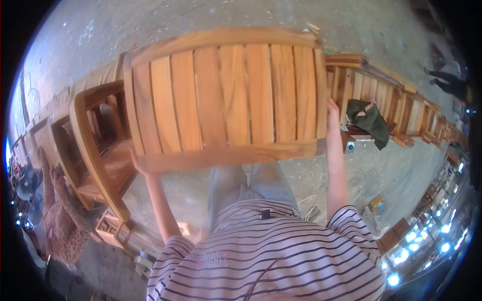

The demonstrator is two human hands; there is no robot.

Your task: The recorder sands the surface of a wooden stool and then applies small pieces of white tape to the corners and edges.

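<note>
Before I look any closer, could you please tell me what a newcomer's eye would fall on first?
Most likely the large slatted wooden panel filling the upper middle, held at its sides by the left hand and the right hand. Next might come the curved wooden frame at left and the dark green cloth toward the right.

From where I sit at the feed, I read the wide orange-brown slatted panel (223,98) as wood, its boards smooth with a soft sheen and visible grain. The brown rounded-edge frame (92,160) on the left looks like smooth wood too, and I make out paler, matt timber in the long slatted row (394,103) on the right. The crumpled dark green cloth (370,122) looks matt. I see dull, scuffed grey concrete floor (364,173) and soft striped shirt fabric (281,246).
</note>
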